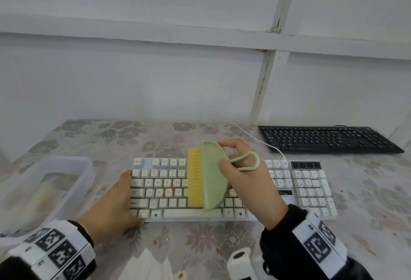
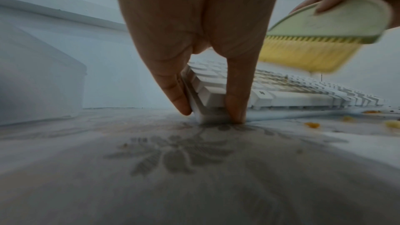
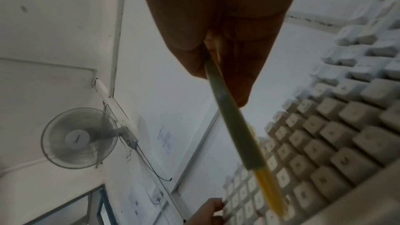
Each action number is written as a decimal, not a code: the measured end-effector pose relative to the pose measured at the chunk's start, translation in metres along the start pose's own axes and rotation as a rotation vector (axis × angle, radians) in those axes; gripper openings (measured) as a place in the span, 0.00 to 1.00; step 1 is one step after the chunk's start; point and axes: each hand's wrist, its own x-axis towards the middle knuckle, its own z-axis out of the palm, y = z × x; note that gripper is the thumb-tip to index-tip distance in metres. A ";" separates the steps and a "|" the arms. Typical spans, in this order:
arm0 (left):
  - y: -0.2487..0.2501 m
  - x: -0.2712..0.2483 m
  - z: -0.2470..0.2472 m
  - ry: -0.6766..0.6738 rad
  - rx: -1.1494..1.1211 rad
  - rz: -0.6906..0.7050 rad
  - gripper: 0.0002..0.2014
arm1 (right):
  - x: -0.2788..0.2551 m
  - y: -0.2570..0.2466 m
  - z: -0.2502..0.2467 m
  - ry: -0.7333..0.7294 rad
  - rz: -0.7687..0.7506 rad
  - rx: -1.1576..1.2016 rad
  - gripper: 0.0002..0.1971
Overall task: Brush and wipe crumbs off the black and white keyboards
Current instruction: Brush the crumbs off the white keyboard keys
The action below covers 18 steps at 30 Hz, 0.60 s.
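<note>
At the far left of the flowered tablecloth (image 1: 66,137) stands a clear plastic box (image 1: 55,182). Next, my left hand (image 1: 113,206) clamps the near left corner of the white keyboard (image 1: 311,193), thumb on its front edge and fingers (image 2: 173,90) against its left end. Orange crumbs (image 1: 165,195) sit among the letter keys and on the cloth in front. Over the middle keys my right hand (image 1: 251,182) pinches the green brush (image 1: 213,175), thumb on its flat face and fingers behind, yellow bristles (image 1: 195,177) pointing left. Folded tissues (image 1: 146,266) and a white bottle (image 1: 240,262) lie nearest me. Far right, at the back, the black keyboard (image 1: 327,139) lies apart.
</note>
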 end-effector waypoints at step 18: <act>-0.002 0.001 0.000 -0.004 -0.012 0.008 0.42 | -0.007 -0.001 -0.004 -0.033 0.054 0.006 0.12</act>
